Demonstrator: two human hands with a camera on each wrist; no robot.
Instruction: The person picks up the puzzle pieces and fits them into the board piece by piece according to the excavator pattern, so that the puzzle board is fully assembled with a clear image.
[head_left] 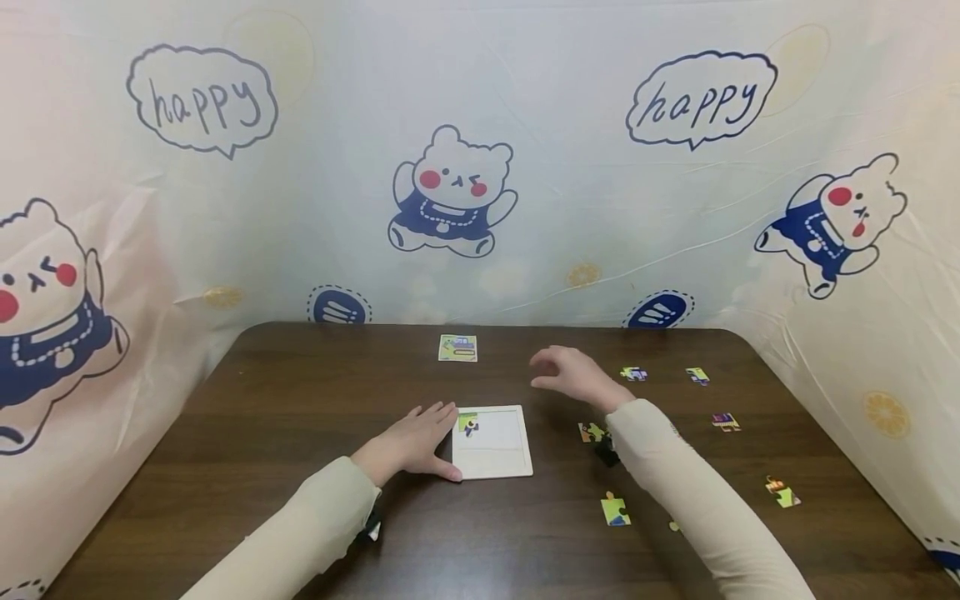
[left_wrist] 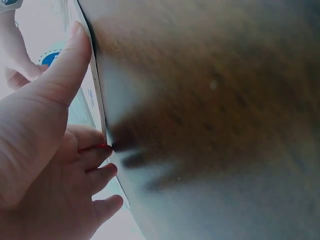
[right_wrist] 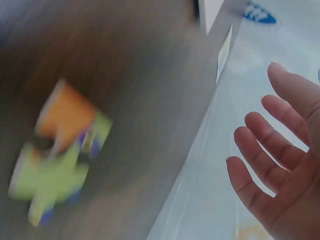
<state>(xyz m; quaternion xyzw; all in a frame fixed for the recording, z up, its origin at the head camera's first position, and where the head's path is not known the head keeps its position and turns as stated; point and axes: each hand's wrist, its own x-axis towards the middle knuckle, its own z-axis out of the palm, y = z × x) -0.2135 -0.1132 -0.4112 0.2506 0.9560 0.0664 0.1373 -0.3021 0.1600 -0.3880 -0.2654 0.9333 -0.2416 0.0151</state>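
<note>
A white puzzle tray point(head_left: 491, 458) lies on the table with one green puzzle piece point(head_left: 468, 423) in its upper left corner. My left hand point(head_left: 411, 442) rests against the tray's left side, fingers near the top corner and thumb near the bottom corner. Above the table, right of the tray, my right hand point(head_left: 573, 375) hangs with loosely bent fingers and holds nothing. Blurred in the right wrist view, orange and green puzzle pieces point(right_wrist: 52, 175) lie below that hand. A square picture card point(head_left: 458, 348) lies beyond the tray.
Loose puzzle pieces are scattered on the right, among them one at the back point(head_left: 633, 374), a purple one point(head_left: 725, 422) and a green one point(head_left: 615, 509) near the right forearm. The brown table point(head_left: 300, 375) ends at a printed curtain point(head_left: 570, 183).
</note>
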